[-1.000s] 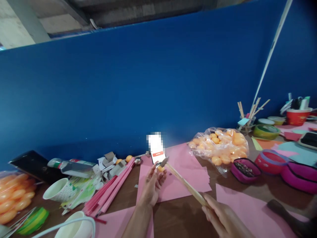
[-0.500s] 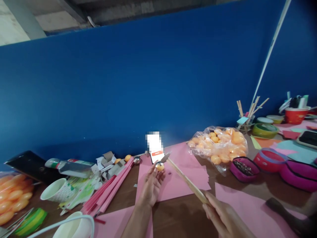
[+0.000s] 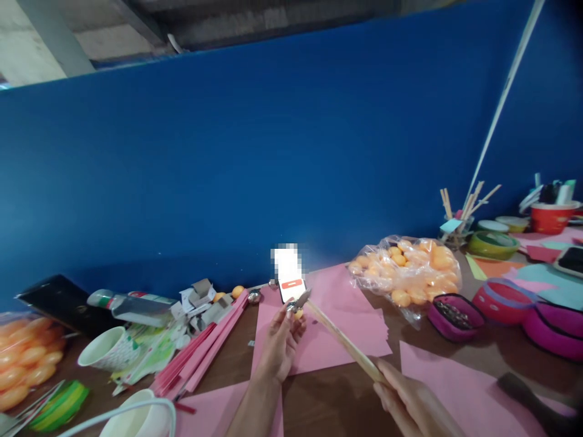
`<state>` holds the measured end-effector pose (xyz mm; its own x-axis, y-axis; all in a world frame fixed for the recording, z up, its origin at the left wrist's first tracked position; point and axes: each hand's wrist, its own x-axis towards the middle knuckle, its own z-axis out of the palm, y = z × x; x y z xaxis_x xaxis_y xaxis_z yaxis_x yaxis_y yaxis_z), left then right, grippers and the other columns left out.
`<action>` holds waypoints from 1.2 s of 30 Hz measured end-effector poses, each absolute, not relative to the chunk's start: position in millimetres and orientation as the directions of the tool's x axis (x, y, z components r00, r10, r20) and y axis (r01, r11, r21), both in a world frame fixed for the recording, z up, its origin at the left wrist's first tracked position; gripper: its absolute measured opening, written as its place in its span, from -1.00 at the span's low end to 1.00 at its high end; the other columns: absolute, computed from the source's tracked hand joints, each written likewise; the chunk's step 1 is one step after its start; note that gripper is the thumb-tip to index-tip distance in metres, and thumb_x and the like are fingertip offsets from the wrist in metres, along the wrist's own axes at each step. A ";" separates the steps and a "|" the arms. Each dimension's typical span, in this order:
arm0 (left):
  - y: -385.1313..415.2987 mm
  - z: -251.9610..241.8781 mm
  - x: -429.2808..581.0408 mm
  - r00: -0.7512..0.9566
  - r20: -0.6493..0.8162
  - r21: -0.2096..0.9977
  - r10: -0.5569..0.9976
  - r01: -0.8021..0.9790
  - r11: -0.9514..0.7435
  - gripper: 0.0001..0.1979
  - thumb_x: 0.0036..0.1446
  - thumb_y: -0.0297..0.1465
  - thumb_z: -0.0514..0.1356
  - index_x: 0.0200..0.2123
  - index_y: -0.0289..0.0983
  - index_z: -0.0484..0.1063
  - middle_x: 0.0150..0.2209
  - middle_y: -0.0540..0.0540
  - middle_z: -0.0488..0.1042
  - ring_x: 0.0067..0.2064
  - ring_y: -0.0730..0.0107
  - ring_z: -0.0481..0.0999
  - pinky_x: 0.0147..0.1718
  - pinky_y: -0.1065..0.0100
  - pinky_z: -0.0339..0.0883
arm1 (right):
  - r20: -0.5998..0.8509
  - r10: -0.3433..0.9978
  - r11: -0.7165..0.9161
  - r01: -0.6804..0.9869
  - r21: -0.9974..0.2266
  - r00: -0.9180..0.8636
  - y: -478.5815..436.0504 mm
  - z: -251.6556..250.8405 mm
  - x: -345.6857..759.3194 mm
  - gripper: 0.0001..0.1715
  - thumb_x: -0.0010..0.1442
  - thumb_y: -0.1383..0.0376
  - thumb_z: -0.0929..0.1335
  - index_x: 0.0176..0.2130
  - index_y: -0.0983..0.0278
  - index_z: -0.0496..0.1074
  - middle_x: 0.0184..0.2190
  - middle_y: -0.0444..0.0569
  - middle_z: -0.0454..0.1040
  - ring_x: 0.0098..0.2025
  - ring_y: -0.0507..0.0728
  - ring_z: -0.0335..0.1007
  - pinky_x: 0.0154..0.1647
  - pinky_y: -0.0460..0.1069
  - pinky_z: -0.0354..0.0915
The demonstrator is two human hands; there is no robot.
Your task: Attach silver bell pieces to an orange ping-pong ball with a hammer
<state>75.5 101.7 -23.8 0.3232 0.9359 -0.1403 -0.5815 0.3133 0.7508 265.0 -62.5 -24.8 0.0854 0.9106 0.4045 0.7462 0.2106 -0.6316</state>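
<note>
My left hand [image 3: 279, 349] pinches a small orange ball [image 3: 299, 314] by its side, above the pink paper [image 3: 323, 346]. Part of the ball is shiny silver. In my right hand [image 3: 405, 391] is a paintbrush [image 3: 344, 343], gripped near the end of its long wooden handle. Its dark, pointed tip lies over the ball's silver upper side and seems to touch it. Just behind the ball a lit phone [image 3: 291, 291] leans toward the blue wall. A shiny silver ball [image 3: 254, 296] rests to the left of the paper.
A clear bag of orange balls [image 3: 410, 273] lies to the right, near a purple case [image 3: 455, 318] of small dark pieces. Pink paper strips [image 3: 209, 349], a plastic bottle [image 3: 136, 308] and a paper cup [image 3: 109, 349] lie left. A dark-handled object [image 3: 528, 391] sits at lower right.
The brush tip has come down onto the ball, covering more of it. My left hand has turned the ball slightly. The whole view has shifted a little.
</note>
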 end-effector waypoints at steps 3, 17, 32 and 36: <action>102.1 -24.2 75.7 0.327 -0.142 0.745 0.935 -0.587 0.318 -0.64 -0.05 -0.42 0.25 -0.11 -0.26 0.37 -0.31 -0.11 0.49 -0.27 0.39 0.49 -0.24 0.37 0.37 | 0.401 0.913 0.219 0.737 -0.639 0.076 -62.8 -23.0 264.7 -0.67 0.19 0.19 0.15 -0.16 0.23 0.37 -0.46 -0.01 0.51 -0.45 0.13 0.46 -0.49 -0.11 0.36; 104.2 -25.4 75.5 0.267 -0.178 0.737 0.947 -0.602 0.308 -0.78 -0.07 -0.43 0.26 -0.28 -0.30 0.39 -0.36 -0.09 0.50 -0.30 0.43 0.51 -0.26 0.41 0.39 | 0.423 0.900 0.204 0.758 -0.619 0.104 -65.9 -27.4 259.5 -0.67 0.22 0.20 0.14 -0.12 0.23 0.34 -0.46 -0.03 0.51 -0.45 0.08 0.46 -0.43 -0.13 0.37; 105.6 -27.8 75.5 0.304 -0.159 0.725 0.939 -0.610 0.320 -0.61 0.00 -0.42 0.20 -0.05 -0.24 0.31 -0.28 -0.13 0.50 -0.25 0.39 0.50 -0.20 0.36 0.35 | 0.474 0.865 0.209 0.737 -0.643 0.168 -67.2 -31.3 257.3 -0.60 0.23 0.18 0.13 0.02 0.26 0.22 -0.35 0.03 0.50 -0.37 0.09 0.46 -0.40 -0.12 0.38; 103.7 -26.4 75.2 0.330 -0.122 0.744 0.936 -0.594 0.306 -0.61 0.01 -0.42 0.20 -0.04 -0.20 0.30 -0.24 -0.11 0.49 -0.22 0.39 0.49 -0.16 0.35 0.34 | 0.398 0.910 0.205 0.707 -0.677 0.117 -63.4 -15.7 257.0 -0.66 0.23 0.17 0.12 -0.17 0.23 0.37 -0.55 -0.06 0.47 -0.54 0.07 0.42 -0.54 -0.14 0.33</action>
